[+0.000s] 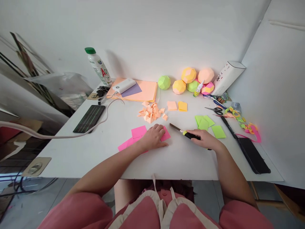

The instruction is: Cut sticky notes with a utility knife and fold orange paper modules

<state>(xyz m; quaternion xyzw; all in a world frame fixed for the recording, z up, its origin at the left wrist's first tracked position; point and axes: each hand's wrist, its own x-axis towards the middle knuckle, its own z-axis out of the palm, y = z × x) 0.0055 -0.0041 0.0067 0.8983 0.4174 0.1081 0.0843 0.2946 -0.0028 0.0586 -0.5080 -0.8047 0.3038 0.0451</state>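
My left hand point(154, 137) lies on a pink paper square point(166, 135), its fingers spread low and partly covering the sheet. More pink paper point(138, 131) spreads out under and left of that hand. In my right hand point(204, 139) is a black and yellow utility knife point(189, 135), gripped by the handle. Its dark blade is out and points left, a short way from the pink square. Beyond my left hand sits a pile of folded peach paper pieces point(150, 112). Several green paper squares point(203, 122) lie just past my right hand.
Paper balls point(164, 82), a glue bottle point(198, 90) and a white container point(229, 78) stand along the wall. Scissors point(216, 110) and a black case point(253, 155) are at right. A phone point(90, 118), cable point(59, 136), power bank point(124, 86) and bottle point(98, 66) are at left.
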